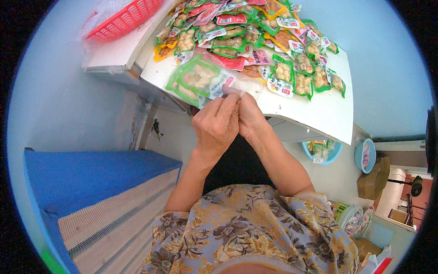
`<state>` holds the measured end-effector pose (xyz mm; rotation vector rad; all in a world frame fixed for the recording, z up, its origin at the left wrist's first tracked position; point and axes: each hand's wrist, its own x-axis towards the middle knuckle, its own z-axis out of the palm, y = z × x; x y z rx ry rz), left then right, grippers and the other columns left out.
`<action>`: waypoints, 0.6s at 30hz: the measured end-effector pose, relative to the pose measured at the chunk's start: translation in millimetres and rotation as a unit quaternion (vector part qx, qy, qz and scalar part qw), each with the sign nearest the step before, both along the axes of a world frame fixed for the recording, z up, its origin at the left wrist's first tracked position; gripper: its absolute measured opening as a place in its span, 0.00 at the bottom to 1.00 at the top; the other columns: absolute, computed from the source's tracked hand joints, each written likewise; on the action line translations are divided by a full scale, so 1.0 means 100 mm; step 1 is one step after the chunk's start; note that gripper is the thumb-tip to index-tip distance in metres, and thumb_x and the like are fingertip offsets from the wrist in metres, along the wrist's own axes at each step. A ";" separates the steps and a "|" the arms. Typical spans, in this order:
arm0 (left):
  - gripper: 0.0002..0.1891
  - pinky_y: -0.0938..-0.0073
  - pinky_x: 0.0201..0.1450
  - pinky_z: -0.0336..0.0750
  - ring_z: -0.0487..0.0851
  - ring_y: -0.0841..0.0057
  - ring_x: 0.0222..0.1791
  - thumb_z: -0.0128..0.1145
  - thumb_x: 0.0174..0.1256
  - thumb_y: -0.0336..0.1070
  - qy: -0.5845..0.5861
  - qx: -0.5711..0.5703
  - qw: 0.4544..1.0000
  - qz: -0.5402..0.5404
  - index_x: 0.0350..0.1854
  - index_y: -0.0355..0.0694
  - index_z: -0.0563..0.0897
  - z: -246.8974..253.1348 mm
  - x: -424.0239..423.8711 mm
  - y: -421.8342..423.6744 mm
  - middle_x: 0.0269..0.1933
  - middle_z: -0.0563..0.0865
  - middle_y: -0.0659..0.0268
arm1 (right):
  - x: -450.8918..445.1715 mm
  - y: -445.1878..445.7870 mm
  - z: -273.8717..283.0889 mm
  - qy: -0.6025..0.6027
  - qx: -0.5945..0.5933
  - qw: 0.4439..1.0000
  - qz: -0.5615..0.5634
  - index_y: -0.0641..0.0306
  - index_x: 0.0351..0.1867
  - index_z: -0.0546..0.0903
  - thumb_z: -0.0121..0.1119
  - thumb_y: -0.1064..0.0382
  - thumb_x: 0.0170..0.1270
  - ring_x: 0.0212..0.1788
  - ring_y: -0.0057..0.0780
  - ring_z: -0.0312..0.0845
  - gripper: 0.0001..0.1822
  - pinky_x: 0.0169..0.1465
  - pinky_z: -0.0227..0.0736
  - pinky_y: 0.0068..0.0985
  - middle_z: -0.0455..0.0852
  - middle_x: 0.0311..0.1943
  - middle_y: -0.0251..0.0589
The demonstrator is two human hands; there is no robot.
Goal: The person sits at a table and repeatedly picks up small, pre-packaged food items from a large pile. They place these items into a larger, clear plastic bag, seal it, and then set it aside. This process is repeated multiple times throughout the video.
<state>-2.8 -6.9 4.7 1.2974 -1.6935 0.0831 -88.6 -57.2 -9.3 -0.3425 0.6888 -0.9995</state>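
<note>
My left hand [218, 120] and my right hand [249, 111] meet at the near edge of a white table [318, 109]. Both pinch the edge of a clear plastic bag [251, 82], their fingertips close together. Inside the bag lie green-edged snack packets [200, 77] with pale, lumpy food showing. Behind the bag is a large heap of small sealed food packets [232, 42] with green, orange and red edges. Several green-edged packets [283, 73] lie to the right of my hands. The fingertips partly hide each other.
A red plastic basket [125, 20] stands on a white surface at the upper left. A blue mesh-sided rack [102, 181] is at my left. Blue basins [330, 157] holding packets and a cardboard box [373, 179] are on the floor at right.
</note>
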 end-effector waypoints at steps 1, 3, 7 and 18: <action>0.08 0.63 0.29 0.78 0.85 0.57 0.28 0.64 0.60 0.28 -0.006 -0.003 1.000 0.000 0.42 0.39 0.85 0.00 0.00 0.01 0.31 0.86 0.57 | -0.02 0.01 0.01 0.021 -0.023 0.999 -0.010 0.62 0.42 0.77 0.53 0.65 0.69 0.37 0.28 0.77 0.06 0.40 0.75 0.30 0.79 0.34 0.36; 0.08 0.63 0.29 0.77 0.85 0.58 0.28 0.65 0.60 0.28 -0.018 -0.008 1.000 0.000 0.42 0.40 0.85 0.00 0.00 0.02 0.31 0.85 0.57 | -0.04 -0.03 -0.02 0.012 -0.026 1.000 -0.012 0.63 0.43 0.77 0.55 0.66 0.68 0.37 0.27 0.76 0.06 0.39 0.74 0.28 0.78 0.34 0.35; 0.09 0.62 0.28 0.76 0.84 0.58 0.27 0.66 0.59 0.28 -0.022 -0.024 0.999 -0.009 0.42 0.39 0.85 0.01 -0.01 0.02 0.30 0.85 0.58 | 0.03 -0.16 -0.21 -0.030 -0.058 0.996 -0.065 0.62 0.43 0.78 0.61 0.70 0.65 0.33 0.27 0.80 0.07 0.36 0.79 0.25 0.81 0.34 0.36; 0.15 0.63 0.39 0.79 0.85 0.58 0.36 0.66 0.63 0.38 -0.008 0.015 0.996 -0.084 0.50 0.38 0.86 -0.11 0.12 0.22 0.41 0.86 0.54 | -0.07 0.02 -0.01 0.053 -0.070 0.993 -0.074 0.71 0.51 0.79 0.58 0.66 0.70 0.40 0.36 0.85 0.13 0.43 0.82 0.32 0.85 0.41 0.44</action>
